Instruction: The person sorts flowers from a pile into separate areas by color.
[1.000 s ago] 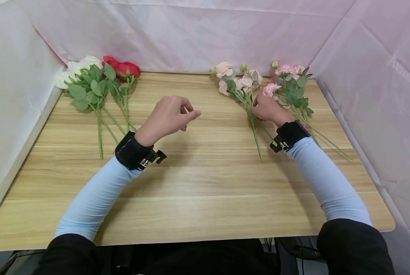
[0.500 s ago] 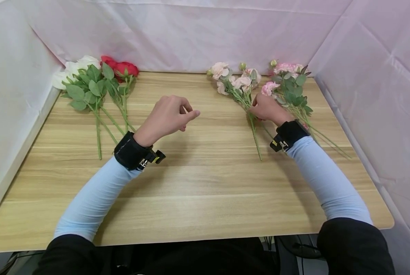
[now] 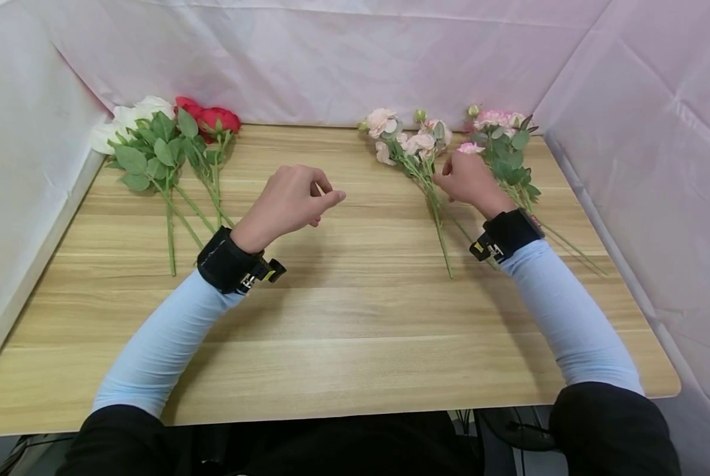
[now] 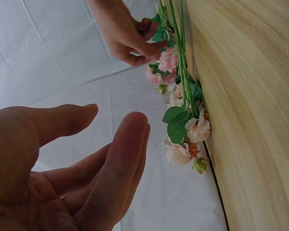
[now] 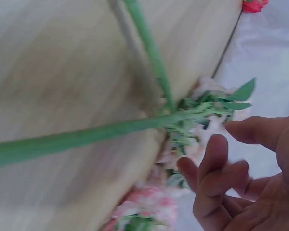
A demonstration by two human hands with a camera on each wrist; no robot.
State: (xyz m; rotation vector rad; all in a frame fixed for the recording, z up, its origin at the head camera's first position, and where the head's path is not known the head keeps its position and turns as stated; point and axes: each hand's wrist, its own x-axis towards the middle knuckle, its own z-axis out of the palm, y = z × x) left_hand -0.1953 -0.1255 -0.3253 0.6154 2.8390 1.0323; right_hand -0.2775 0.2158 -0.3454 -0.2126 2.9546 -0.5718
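Observation:
My right hand (image 3: 473, 181) hovers just beside the green stems (image 3: 431, 193) of the pale pink flowers (image 3: 419, 141) at the back right. In the right wrist view its thumb and fingers (image 5: 213, 161) stand apart with nothing between them, and two long stems (image 5: 86, 139) cross in front. Close on its other side lie the brighter pink flowers (image 3: 498, 119), partly covered by the hand in the head view. My left hand (image 3: 289, 203) is held over the middle of the table, holding nothing. The left wrist view shows its thumb and fingers (image 4: 120, 163) loosely bent and parted.
White flowers (image 3: 147, 108) and red flowers (image 3: 218, 120), with green leaves and long stems, lie at the back left of the wooden table (image 3: 355, 357). White cloth (image 3: 331, 59) hangs behind and along both sides. The left forearm overlaps some stem ends.
My right hand has let go of the pale pink flowers' stems and drawn slightly up and right, away from them. The flowers lie where they were. My left hand has stayed still.

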